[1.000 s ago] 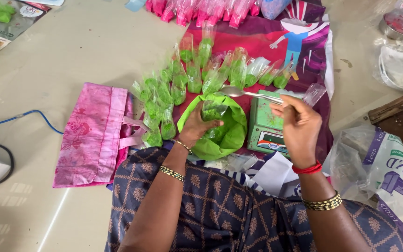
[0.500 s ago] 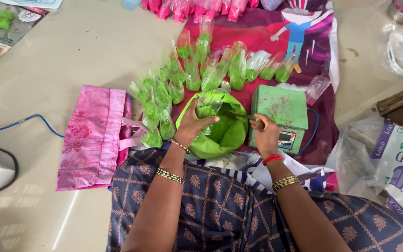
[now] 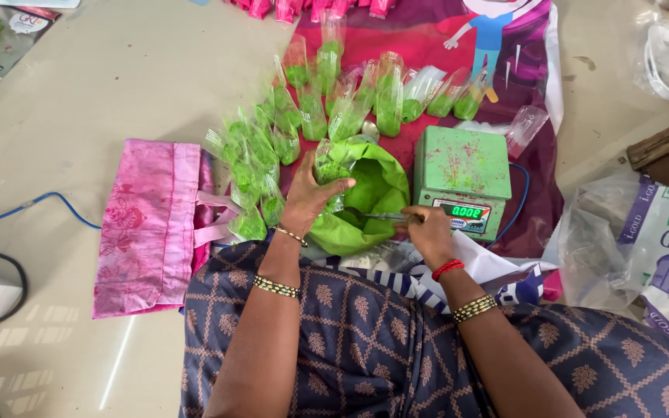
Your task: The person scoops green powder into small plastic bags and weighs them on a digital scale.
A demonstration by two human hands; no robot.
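My left hand (image 3: 309,197) grips a small clear pouch (image 3: 329,169) partly filled with green powder, held over an open green bag of powder (image 3: 374,203). My right hand (image 3: 426,229) holds a metal spoon (image 3: 372,217) whose bowl reaches into the green bag. A small green digital scale (image 3: 462,175), dusted with powder, stands just right of the bag, and its pan is bare. Several filled clear pouches of green powder (image 3: 313,114) lie in a curved row on the floor beyond and left of the bag.
A pink cloth bag (image 3: 151,224) lies to the left. A printed red and purple sheet (image 3: 447,39) lies under the pouches and the scale. White plastic sacks (image 3: 644,248) sit at the right, a blue cable (image 3: 32,205) at the left, pink packets (image 3: 311,8) at the top.
My right hand came down from above the scale to the green bag and now holds the spoon in it. My left hand stayed at the bag with the pouch.
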